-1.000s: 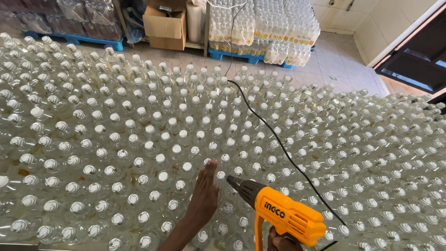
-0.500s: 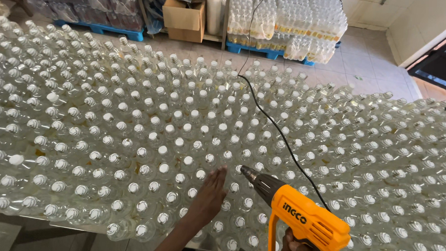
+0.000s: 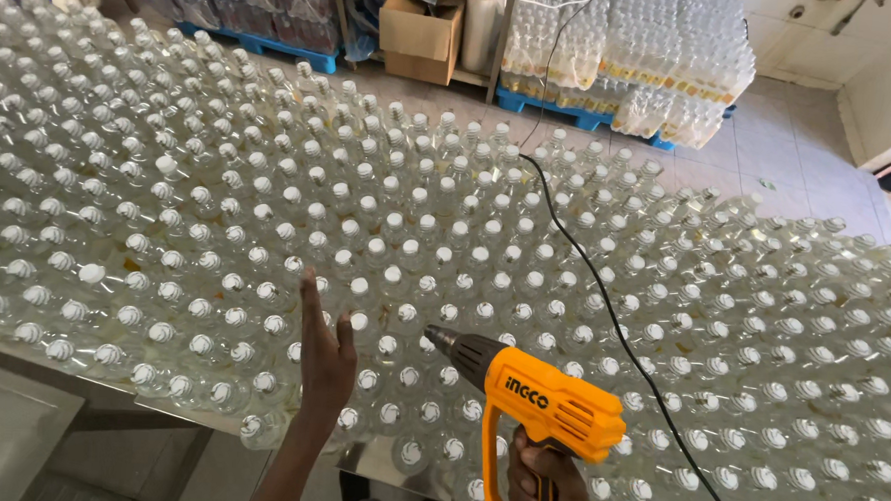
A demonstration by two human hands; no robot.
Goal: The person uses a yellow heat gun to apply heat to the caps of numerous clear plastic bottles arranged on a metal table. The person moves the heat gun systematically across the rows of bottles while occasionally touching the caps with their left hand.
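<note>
The right hand (image 3: 546,480) is closed round the grip of an orange heat gun (image 3: 544,405) at the bottom edge of the view; only the fingers show, curled about the handle. The gun is held level just above the bottles (image 3: 395,248), its dark metal nozzle (image 3: 456,346) pointing left and a little away from the person, over the white caps near the front of the table (image 3: 21,347). A black cord (image 3: 604,298) runs from under the gun's body, up and across the bottle tops towards the far side.

The left hand (image 3: 323,350) is open and empty, fingers straight and close together, palm facing right, raised edge-on over the bottles just left of the nozzle. Whether it touches any cap cannot be told.

Around both hands the table is packed with clear plastic bottles standing upright, cap to cap, in close rows that reach the far edge and both sides of the view. The table's metal rim shows at the lower left.

Beyond the table, shrink-wrapped packs (image 3: 634,58) of bottles are stacked on blue pallets (image 3: 572,116) on a tiled floor (image 3: 801,146), with a brown cardboard box (image 3: 420,39) beside them.
</note>
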